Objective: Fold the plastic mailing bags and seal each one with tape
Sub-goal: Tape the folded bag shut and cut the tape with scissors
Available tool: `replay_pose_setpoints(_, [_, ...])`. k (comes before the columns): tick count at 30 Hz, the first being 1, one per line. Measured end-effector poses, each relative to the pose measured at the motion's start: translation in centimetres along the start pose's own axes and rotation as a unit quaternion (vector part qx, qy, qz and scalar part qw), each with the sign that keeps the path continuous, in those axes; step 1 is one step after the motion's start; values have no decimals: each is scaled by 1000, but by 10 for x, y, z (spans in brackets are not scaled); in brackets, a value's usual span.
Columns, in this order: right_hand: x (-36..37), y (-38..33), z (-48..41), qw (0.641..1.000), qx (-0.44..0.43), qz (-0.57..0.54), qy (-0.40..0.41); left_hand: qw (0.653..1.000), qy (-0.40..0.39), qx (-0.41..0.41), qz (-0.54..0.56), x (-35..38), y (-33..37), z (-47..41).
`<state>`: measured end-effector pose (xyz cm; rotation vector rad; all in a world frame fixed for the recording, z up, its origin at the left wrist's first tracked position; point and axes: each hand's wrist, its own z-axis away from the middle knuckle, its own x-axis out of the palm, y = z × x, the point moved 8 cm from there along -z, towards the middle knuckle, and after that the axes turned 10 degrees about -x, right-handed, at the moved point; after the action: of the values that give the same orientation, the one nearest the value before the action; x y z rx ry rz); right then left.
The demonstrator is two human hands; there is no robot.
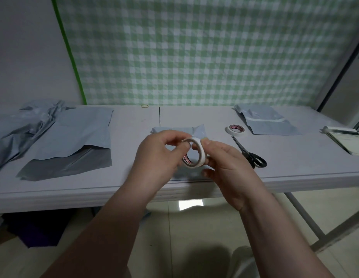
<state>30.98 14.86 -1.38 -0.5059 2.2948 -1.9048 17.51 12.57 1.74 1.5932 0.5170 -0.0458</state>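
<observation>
Both hands hold a white tape roll (pixel 196 152) upright above the table's front edge. My left hand (pixel 158 155) pinches its left side, with fingertips at the top rim. My right hand (pixel 226 165) grips its right side. Behind and under the hands lies a folded grey mailing bag (pixel 196 130), mostly hidden. An unfolded grey bag (pixel 74 143) with its flap open lies at the left. A crumpled heap of bags (pixel 24 125) sits at the far left. A folded bag with a white strip (pixel 268 121) lies at the back right.
A second tape roll (pixel 235 129) and black scissors (pixel 250 154) lie right of my hands on the white table (pixel 134 121). A rubber band (pixel 144 106) rests at the back edge. Papers (pixel 347 139) sit at the far right. A checked green cloth hangs behind.
</observation>
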Motion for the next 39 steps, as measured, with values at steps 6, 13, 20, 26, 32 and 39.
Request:
replay_pose_setpoints(6, [7, -1, 5, 1000, -7, -3, -3, 993, 2, -93, 77, 4, -21, 0])
replay_pose_setpoints(13, [13, 1, 12, 999, -20, 27, -15, 982, 3, -155, 107, 4, -33, 5])
replay_pose_setpoints(20, [11, -1, 12, 996, -76, 48, 6, 996, 88, 9, 6, -15, -1, 18])
replay_pose_setpoints(26, [4, -10, 12, 974, -149, 158, 71, 961, 131, 201, -134, -11, 26, 36])
replay_pose_setpoints(32, [3, -18, 18, 953, -189, 217, 97, 948, 161, 225, -159, -11, 26, 38])
replay_pose_setpoints(39, [7, -17, 18, 935, -217, 276, 57, 987, 49, 121, -97, -10, 20, 25])
